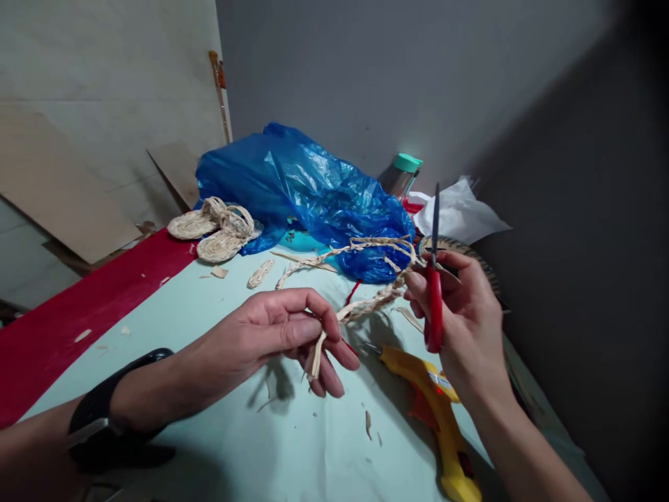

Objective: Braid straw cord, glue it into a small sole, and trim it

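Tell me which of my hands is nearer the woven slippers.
Left. Your left hand, pinching the braid, is in front of the slippers and to their right; your right hand, with the red-handled scissors, is farther off to their right.

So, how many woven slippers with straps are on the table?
2: one slipper at the red strip's far end; the other slipper beside it, nearer the camera. The blue bag could hide more.

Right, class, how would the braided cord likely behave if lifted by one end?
The braided cord would probably flop, as it curves into a loop. It looks light, being thin plaited strands. Its loose end beyond the left hand may fray.
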Action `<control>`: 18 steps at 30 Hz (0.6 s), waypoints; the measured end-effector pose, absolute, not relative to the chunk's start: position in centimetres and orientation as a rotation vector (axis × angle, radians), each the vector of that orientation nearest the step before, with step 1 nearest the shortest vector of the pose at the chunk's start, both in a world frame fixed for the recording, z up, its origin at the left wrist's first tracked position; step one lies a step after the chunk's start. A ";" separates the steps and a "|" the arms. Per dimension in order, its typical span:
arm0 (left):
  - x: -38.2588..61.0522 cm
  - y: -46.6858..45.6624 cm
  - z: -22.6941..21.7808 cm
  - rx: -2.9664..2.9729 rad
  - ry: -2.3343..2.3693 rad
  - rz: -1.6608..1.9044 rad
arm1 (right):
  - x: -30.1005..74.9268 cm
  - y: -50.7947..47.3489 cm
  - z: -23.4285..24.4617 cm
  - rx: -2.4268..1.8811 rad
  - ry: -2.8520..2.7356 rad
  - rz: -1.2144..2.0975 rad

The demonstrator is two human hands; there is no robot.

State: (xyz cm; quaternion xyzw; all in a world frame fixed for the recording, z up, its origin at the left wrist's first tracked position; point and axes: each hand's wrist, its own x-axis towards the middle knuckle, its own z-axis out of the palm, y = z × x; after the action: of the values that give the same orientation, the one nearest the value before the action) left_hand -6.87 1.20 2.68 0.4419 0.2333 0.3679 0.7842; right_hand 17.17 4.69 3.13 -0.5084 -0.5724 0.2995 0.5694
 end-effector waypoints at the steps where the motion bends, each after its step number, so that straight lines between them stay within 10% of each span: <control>1: -6.8 1.2 2.7 0.960 0.491 0.807 | 17.2 4.6 3.2 -1.186 -1.327 0.707; 18: -6.3 1.3 3.4 1.325 1.058 1.322 | 17.2 1.5 2.9 -1.148 -1.786 0.556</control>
State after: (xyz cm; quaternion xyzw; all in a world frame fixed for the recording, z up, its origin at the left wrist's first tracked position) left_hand -6.29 1.26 3.36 0.5422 0.4327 0.5408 0.4758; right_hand 17.25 1.53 2.91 -0.4657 -0.7242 0.2253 0.4561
